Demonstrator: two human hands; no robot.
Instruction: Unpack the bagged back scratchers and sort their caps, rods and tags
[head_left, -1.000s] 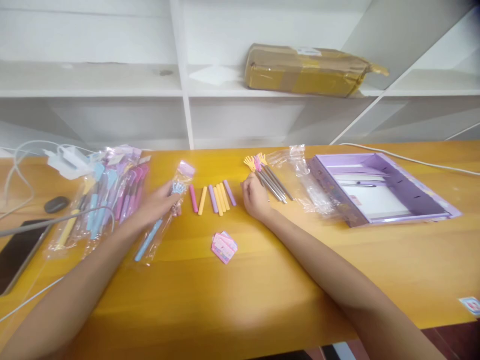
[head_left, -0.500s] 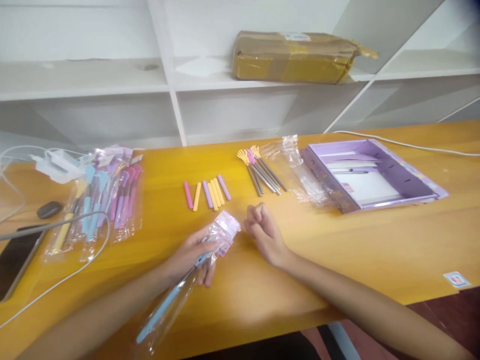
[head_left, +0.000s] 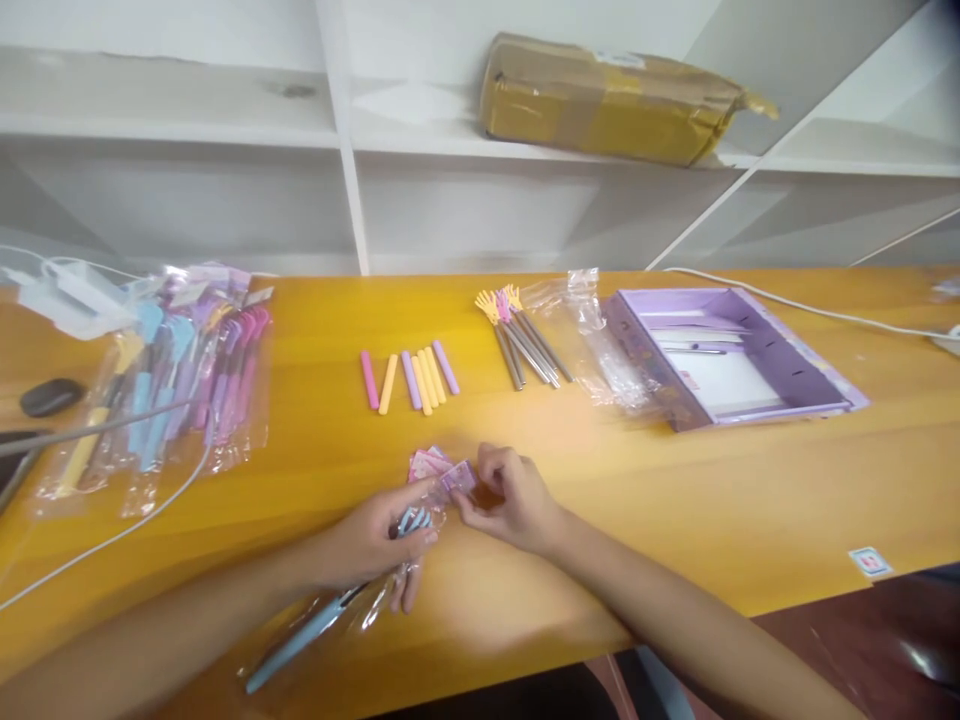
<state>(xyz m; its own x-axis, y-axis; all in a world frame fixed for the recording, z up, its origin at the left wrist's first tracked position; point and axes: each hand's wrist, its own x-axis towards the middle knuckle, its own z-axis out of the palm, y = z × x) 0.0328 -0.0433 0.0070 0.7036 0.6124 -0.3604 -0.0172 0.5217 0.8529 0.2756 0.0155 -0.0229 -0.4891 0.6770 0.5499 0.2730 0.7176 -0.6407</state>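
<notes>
A bagged blue hand-shaped scratcher (head_left: 304,637) lies across my left hand (head_left: 382,540), which grips it near its clawed head. Beyond those fingers, pink and purple printed cards (head_left: 431,464) stick out at the top of the clear bag. My right hand (head_left: 517,500) is closed, thumb and fingertips at the right edge of the purple card. Several pink, yellow and purple handle tubes (head_left: 427,380) lie beyond my hands. Right of them rests a bunch of metal rods with yellow and pink claw heads (head_left: 525,340).
Bagged colored scratchers (head_left: 187,370) lie at the left with a white adapter (head_left: 75,298), a cable and a black mouse-like object (head_left: 51,397). Clear bags (head_left: 615,360) and a purple open box (head_left: 697,405) are at the right. A taped carton (head_left: 607,105) sits on the shelf.
My right hand has come to the card end of the bag and touches it. The cards now look fanned apart. My left hand still holds the scratcher, slightly lower. The view has shifted.
</notes>
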